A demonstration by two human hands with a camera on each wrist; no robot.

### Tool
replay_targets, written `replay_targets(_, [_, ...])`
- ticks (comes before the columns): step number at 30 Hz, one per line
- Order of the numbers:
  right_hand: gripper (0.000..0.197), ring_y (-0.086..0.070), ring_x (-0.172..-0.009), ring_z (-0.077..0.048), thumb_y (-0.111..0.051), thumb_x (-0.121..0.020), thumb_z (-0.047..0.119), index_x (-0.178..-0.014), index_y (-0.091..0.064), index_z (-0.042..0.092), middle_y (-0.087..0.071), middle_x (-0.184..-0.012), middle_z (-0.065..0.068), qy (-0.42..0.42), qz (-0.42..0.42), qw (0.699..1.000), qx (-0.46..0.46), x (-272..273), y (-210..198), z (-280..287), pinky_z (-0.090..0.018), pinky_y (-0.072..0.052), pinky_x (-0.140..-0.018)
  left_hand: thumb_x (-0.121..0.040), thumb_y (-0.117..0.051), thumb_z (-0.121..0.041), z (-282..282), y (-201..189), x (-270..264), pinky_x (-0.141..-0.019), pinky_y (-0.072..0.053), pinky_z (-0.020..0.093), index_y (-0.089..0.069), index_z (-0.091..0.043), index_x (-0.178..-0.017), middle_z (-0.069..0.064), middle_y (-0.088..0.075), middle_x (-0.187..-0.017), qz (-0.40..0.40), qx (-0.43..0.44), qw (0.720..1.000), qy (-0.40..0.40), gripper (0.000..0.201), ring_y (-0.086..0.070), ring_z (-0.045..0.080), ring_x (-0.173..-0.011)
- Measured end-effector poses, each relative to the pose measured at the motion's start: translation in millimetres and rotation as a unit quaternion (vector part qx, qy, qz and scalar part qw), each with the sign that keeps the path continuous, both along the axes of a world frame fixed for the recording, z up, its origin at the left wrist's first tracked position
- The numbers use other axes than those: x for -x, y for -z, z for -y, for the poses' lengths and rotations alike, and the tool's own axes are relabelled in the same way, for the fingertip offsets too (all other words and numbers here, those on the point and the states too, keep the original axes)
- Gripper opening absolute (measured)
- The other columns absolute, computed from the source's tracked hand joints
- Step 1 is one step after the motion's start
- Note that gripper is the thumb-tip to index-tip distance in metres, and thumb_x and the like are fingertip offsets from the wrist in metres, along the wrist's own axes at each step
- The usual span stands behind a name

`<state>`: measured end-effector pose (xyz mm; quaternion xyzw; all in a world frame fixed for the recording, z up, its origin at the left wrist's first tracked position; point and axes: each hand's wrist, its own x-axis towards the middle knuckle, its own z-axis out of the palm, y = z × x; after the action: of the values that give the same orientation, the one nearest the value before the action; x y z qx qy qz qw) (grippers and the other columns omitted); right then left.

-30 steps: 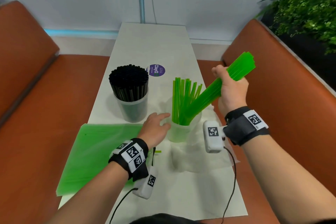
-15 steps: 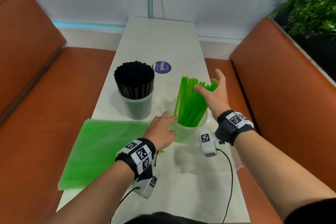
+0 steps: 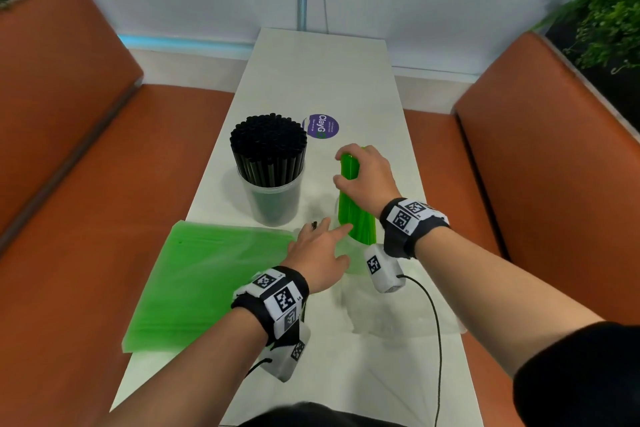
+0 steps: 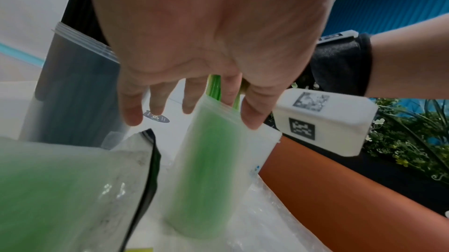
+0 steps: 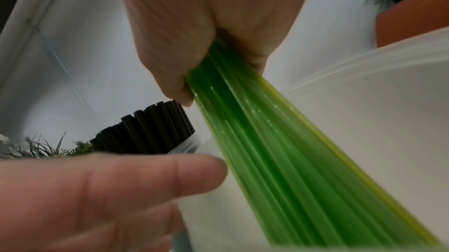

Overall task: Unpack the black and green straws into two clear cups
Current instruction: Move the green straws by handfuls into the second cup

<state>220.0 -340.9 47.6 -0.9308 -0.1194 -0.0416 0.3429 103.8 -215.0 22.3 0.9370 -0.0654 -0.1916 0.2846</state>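
The green straws (image 3: 355,204) stand bunched and nearly upright in the right-hand clear cup (image 3: 346,253), their long axis running from the cup bottom up toward my right hand (image 3: 369,178), which is clenched round the bundle near its top end. In the right wrist view my fingers (image 5: 170,60) wrap the stalks, which fan downward into the cup's mouth. My left hand (image 3: 317,258) sits lower and nearer me, fingers straight, steadying the cup wall without curling round it. So the bundle hangs straight below my grasp: I judge that letting go calls only for a loosened fist, with the left hand keeping the cup from tipping. Just to the left, the black straws (image 3: 268,149) already fill cup 2 (image 3: 273,203). A green packet (image 3: 211,284) lies flat on the white table (image 3: 322,73) beside my left wrist.
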Motion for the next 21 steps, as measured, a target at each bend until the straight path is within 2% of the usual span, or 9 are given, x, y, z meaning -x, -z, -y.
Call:
replay_targets(3, [0.024, -0.048, -0.082, -0.016, -0.070, -0.079, 0.021, -0.099, -0.058, 0.028, -0.050, -0.092, 0.003, 0.015, 0.042, 0.998, -0.032, 1, -5, 7, -0.015, -0.032, -0.063, -0.096, -0.049, -0.034, 3, 3, 3, -0.112, -0.028, 0.055, -0.020, -0.036, -0.155, 0.001, -0.028, -0.158, 0.008, -0.007, 1.000, 0.003, 0.066, -0.017, 0.027, -0.146])
replay_targets(6, [0.022, -0.050, -0.084, -0.015, -0.070, -0.080, 0.021, -0.098, -0.058, 0.028, -0.056, -0.097, 0.000, 0.078, 0.100, 0.988, -0.085, 2, -11, 23, -0.021, -0.034, -0.074, -0.096, -0.048, -0.032, 3, 3, 4, -0.112, -0.027, 0.054, -0.019, -0.037, -0.155, 0.000, -0.029, -0.159, 0.009, 0.004, 1.000, -0.002, 0.067, -0.016, 0.026, -0.147])
replay_targets(8, [0.028, -0.050, -0.090, -0.015, -0.071, -0.081, 0.024, -0.103, -0.056, 0.031, -0.056, -0.104, -0.001, 0.097, 0.079, 0.989, -0.083, 3, -12, 32, -0.021, -0.035, -0.079, -0.095, -0.048, -0.031, 3, 1, 3, -0.112, -0.028, 0.054, -0.019, -0.038, -0.155, 0.000, -0.029, -0.159, 0.007, 0.001, 1.000, 0.002, 0.067, -0.019, 0.026, -0.145])
replay_targets(11, [0.050, -0.049, -0.109, -0.021, -0.073, -0.082, 0.031, -0.125, -0.048, 0.038, -0.048, -0.123, -0.004, 0.091, -0.003, 0.994, -0.059, 6, -9, 40, -0.027, -0.038, -0.088, -0.094, -0.047, -0.030, 3, -1, 0, -0.113, -0.027, 0.054, -0.018, -0.039, -0.155, 0.002, -0.028, -0.159, -0.002, -0.007, 1.000, 0.011, 0.068, -0.020, 0.028, -0.145])
replay_targets(14, [0.069, -0.033, -0.133, -0.027, -0.070, -0.082, 0.042, -0.140, -0.034, 0.045, -0.033, -0.144, -0.006, 0.099, -0.016, 0.993, -0.054, 9, -16, 42, -0.038, -0.033, -0.107, -0.094, -0.050, -0.028, -3, 1, -2, -0.113, -0.032, 0.051, -0.020, -0.042, -0.154, 0.001, -0.029, -0.160, -0.007, 0.036, 0.999, 0.005, 0.068, -0.036, 0.032, -0.139])
replay_targets(16, [0.068, -0.027, -0.137, -0.025, -0.067, -0.083, 0.043, -0.142, -0.033, 0.043, -0.029, -0.147, -0.004, 0.111, 0.013, 0.992, -0.066, 13, -24, 41, -0.038, -0.027, -0.112, -0.093, -0.053, -0.023, -12, 3, -3, -0.108, -0.041, 0.038, -0.027, -0.043, -0.152, 0.000, -0.038, -0.156, 0.001, 0.101, 0.994, -0.034, 0.068, -0.055, 0.027, -0.118])
replay_targets(17, [0.063, -0.030, -0.135, -0.022, -0.066, -0.084, 0.038, -0.141, -0.038, 0.038, -0.033, -0.144, -0.003, 0.113, 0.044, 0.989, -0.083, 16, -28, 39, -0.033, -0.027, -0.111, -0.093, -0.055, -0.020, -17, 5, -2, -0.101, -0.044, 0.030, -0.032, -0.041, -0.150, 0.002, -0.045, -0.151, 0.010, 0.126, 0.990, -0.062, 0.066, -0.058, 0.021, -0.106])
replay_targets(19, [0.044, -0.047, -0.119, -0.016, -0.064, -0.084, 0.021, -0.127, -0.055, 0.023, -0.047, -0.127, 0.000, 0.110, 0.121, 0.979, -0.124, 26, -38, 32, -0.025, -0.037, -0.104, -0.091, -0.059, -0.015, -25, 10, -1, -0.090, -0.047, 0.027, -0.044, -0.034, -0.144, 0.006, -0.058, -0.130, 0.034, 0.138, 0.983, -0.115, 0.058, -0.058, 0.016, -0.098])
replay_targets(21, [0.023, -0.061, -0.092, -0.015, -0.060, -0.084, 0.007, -0.103, -0.067, 0.015, -0.063, -0.104, -0.002, 0.079, 0.137, 0.972, -0.172, 41, -44, 17, -0.033, -0.051, -0.088, -0.087, -0.064, -0.016, -30, 17, 4, -0.084, -0.047, 0.028, -0.050, -0.027, -0.138, 0.004, -0.057, -0.110, 0.040, 0.107, 0.984, -0.135, 0.054, -0.058, 0.018, -0.094])
